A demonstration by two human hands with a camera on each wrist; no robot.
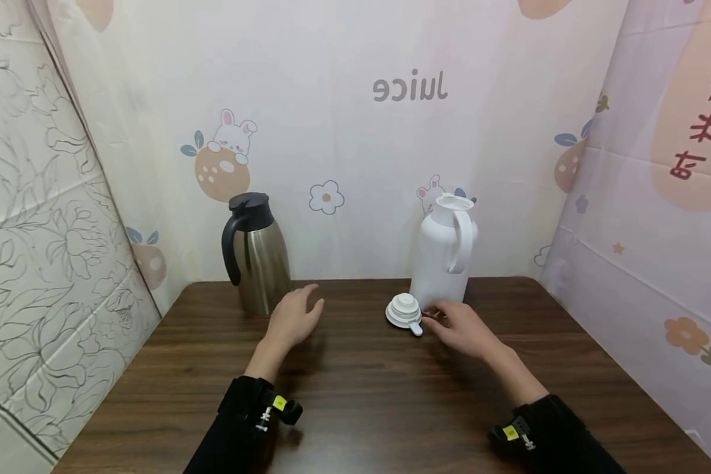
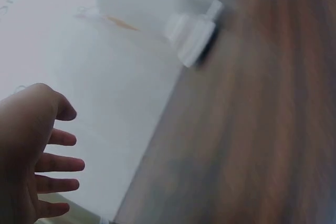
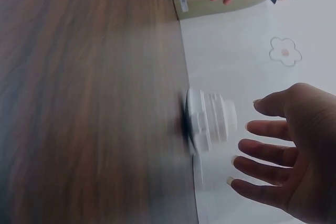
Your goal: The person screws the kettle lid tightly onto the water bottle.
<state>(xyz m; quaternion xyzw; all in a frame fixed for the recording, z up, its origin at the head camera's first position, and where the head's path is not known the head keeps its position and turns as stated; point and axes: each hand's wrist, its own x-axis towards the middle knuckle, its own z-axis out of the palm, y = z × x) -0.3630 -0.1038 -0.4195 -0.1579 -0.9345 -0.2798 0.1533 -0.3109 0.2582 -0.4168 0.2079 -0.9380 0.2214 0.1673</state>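
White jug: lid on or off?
Off. The white lid sits on the table beside the white jug, whose mouth is uncovered.

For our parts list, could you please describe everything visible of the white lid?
The lid is white, apparently plastic, with stepped round tiers above a wide rim and a small projecting tab. It lies rim down on the table, tiers upward, front-left of the jug. The right hand is beside it, apparently not touching.
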